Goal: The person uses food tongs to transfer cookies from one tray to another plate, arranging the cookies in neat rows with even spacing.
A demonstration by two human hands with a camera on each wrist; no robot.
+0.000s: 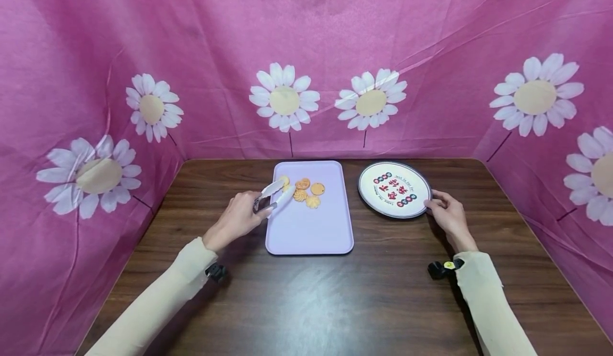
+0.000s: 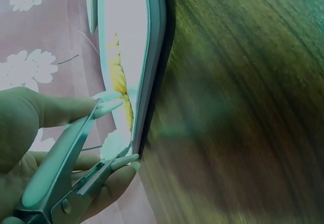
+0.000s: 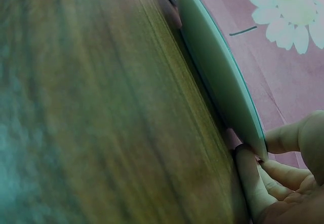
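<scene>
Here the left hand [image 1: 243,212] is clamping its grip around food tongs [image 1: 285,197], their tips standing apart near the cookies [image 1: 300,195], while the right hand [image 1: 449,215] is pinching the round plate [image 1: 371,196] by its rim! At least 5 cookies are lying on the lilac tray [image 1: 308,233], 0 are showing on the plate, so the tong work is looking barely started.

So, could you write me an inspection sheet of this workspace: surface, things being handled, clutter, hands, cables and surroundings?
Surface: dark wood-grain table, shiny toward the front.
Job's things: cookies grouped on a lilac tray; tongs reaching over its left side, grip on a cookie unclear; printed white plate right of the tray.
Clutter: nothing seen.
Left hand: grips the tongs.
Right hand: pinches the plate's rim.
Cables: nothing seen.
Surroundings: daisy-patterned pink cloth.
</scene>
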